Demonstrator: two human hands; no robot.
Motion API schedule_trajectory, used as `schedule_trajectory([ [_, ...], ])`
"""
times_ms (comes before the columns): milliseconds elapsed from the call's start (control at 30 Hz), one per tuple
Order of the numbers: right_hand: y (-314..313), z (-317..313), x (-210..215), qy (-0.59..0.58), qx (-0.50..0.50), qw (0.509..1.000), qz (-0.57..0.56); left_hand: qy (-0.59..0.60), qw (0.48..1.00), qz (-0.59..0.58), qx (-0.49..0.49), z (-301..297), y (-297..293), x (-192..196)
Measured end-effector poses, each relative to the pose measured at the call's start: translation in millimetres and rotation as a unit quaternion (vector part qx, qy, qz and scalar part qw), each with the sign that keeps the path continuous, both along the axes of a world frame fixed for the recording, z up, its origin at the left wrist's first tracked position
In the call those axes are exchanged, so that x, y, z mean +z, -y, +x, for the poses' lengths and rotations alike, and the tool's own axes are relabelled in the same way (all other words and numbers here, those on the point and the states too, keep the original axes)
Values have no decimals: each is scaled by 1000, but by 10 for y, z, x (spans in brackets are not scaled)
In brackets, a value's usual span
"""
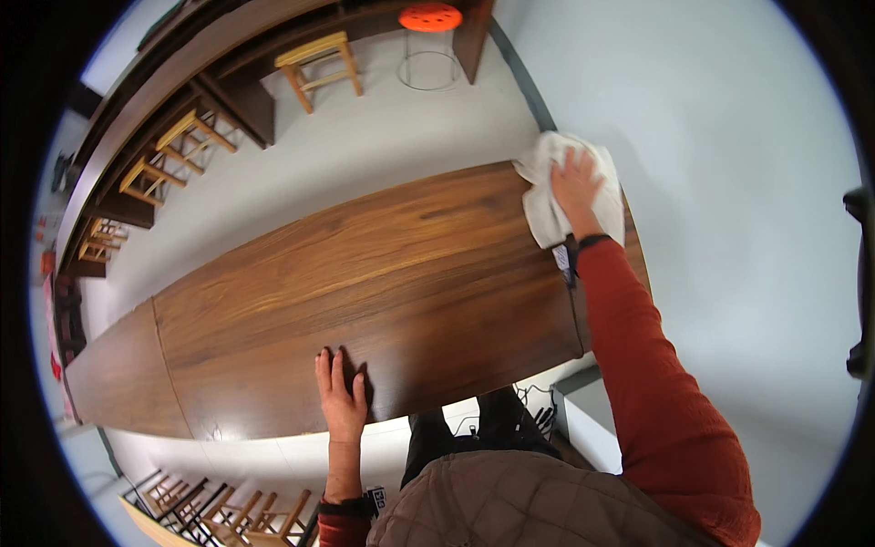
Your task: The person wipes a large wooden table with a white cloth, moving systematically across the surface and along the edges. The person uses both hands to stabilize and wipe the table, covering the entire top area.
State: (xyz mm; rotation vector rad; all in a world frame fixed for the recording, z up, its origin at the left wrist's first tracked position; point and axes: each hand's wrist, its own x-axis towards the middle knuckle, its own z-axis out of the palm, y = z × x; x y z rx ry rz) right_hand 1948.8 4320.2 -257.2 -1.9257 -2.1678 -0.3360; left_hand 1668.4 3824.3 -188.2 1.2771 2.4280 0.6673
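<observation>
A long brown wooden table stretches before me from left to right. At its far right corner my right hand presses flat on a white cloth, fingers spread over it. The cloth lies crumpled and reaches over the table's far edge beside the wall. My left hand rests on the table's near edge, left of my body, fingers stretched out and holding nothing. A small dark object with a pale label shows next to my right wrist, partly hidden by the arm and cloth.
A pale wall bounds the table's right end. Beyond the table stand wooden stools and an orange-topped stool by a dark counter. More wooden stools are at the lower left. Cables lie on the floor near my legs.
</observation>
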Motion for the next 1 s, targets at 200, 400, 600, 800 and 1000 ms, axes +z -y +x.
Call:
schedule_trajectory([
  [200,560,-358,-120,-68,181,980,-50,-56,997,-20,-42,30,55,-204],
  [400,496,442,56,-29,-3,995,-98,-65,996,-25,-51,-5,33,-239],
  [600,65,239,-54,-62,-86,989,-107,-54,997,-33,-37,23,58,-242],
  [800,714,-975,10,-21,40,996,-78,-54,997,-39,-31,40,13,-220],
  [1000,1531,-1069,174,-37,252,960,-119,-13,999,4,-29,-27,53,-87],
])
